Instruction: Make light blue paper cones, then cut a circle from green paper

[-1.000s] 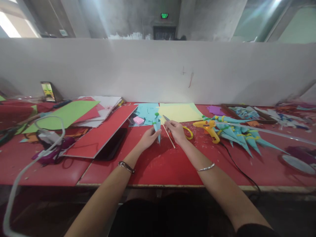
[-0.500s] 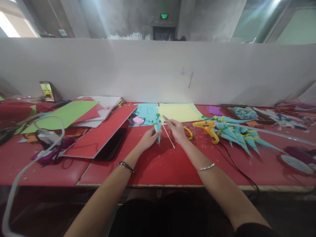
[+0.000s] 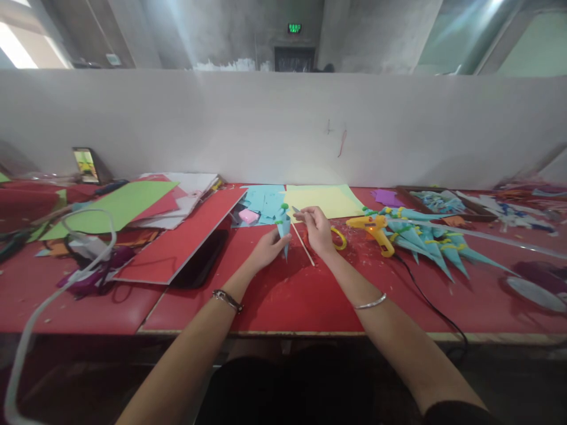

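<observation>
My left hand [image 3: 267,248] is closed round a small blue paper cone [image 3: 284,235], its point down, with green pieces [image 3: 284,208] at its top. Just right of the cone, my right hand [image 3: 318,229] pinches a thin, pointed grey tool [image 3: 296,210], its tip close to the cone's top but apart from it. A thin wooden stick [image 3: 303,245] lies on the red table between the hands. Beside my right hand are a yellow ring [image 3: 339,239] and a yellow glue gun [image 3: 372,231].
Several blue paper cones [image 3: 436,245] are piled at the right, near a tray [image 3: 478,212] of scraps. Yellow sheets [image 3: 323,200] and blue paper [image 3: 264,200] lie behind the hands. A red board [image 3: 181,242] and a white cable [image 3: 42,310] are at the left.
My right hand has shifted slightly, its fingers and the tool tilting a little. My left hand and the cone are almost unmoved.
</observation>
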{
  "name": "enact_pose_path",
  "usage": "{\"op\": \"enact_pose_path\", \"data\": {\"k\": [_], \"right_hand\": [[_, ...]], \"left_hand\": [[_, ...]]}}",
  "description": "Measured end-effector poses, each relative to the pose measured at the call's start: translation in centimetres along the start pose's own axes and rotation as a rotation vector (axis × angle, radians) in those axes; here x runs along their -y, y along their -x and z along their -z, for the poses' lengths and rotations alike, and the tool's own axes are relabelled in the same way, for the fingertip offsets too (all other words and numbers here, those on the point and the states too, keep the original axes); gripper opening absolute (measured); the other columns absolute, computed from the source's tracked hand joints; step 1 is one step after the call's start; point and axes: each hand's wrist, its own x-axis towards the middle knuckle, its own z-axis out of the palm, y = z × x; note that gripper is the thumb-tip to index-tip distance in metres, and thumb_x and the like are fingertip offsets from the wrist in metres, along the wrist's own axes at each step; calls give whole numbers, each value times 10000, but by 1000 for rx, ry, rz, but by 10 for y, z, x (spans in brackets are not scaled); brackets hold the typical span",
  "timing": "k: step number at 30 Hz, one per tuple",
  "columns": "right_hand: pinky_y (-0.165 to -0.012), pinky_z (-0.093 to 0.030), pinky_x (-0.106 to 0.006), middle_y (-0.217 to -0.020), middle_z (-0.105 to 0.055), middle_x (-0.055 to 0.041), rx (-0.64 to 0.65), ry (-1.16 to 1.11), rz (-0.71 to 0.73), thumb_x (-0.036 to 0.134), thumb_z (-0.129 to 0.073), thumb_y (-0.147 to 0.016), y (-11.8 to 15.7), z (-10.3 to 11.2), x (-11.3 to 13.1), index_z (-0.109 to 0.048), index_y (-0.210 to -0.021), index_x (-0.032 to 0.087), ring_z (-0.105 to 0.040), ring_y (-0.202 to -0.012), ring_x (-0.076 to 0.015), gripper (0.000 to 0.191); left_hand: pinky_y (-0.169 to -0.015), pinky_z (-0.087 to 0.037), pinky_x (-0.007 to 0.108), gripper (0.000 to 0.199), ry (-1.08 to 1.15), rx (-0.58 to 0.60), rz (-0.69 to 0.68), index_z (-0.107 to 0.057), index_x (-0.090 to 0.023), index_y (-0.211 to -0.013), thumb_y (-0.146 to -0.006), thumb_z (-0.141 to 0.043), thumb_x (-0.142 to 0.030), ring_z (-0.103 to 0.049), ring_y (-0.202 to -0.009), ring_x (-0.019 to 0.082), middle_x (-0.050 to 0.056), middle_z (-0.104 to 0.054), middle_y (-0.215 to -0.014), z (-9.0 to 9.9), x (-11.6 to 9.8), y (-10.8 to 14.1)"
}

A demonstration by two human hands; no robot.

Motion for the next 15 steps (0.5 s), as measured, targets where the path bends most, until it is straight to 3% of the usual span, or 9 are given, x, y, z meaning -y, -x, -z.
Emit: {"op": "enact_pose_path", "data": {"k": [5,10,15], "right_hand": [[-752,-468,-321,-786,-652,-33,21,119,107,299,-437,-840,5,-4,11,-432,-890,207,-627,-772,-163,105],[-697,-456,-291,-744,-604,-21,62,346,273,266,-511,-805,7,-5,22,-542,-764,203,-575,-733,-161,81],[-778,-440,-315,-805,-609,-25,112,392,368,219,-522,-810,10,-7,27,-634,-828,222,-554,-800,-163,114]], "left_hand": [[-460,-392,225,342,-32,-9,-2,-452,-161,-777,-757,-431,-502,-494,-429,93,-38,-527,-554,0,-1,0],[-466,-399,226,349,-18,-3,-34,-452,-162,-737,-760,-431,-509,-495,-434,92,-36,-528,-560,0,1,1],[-462,-401,231,334,-42,-12,-55,-458,-161,-753,-762,-437,-494,-503,-435,99,-21,-560,-584,0,4,0]]}}
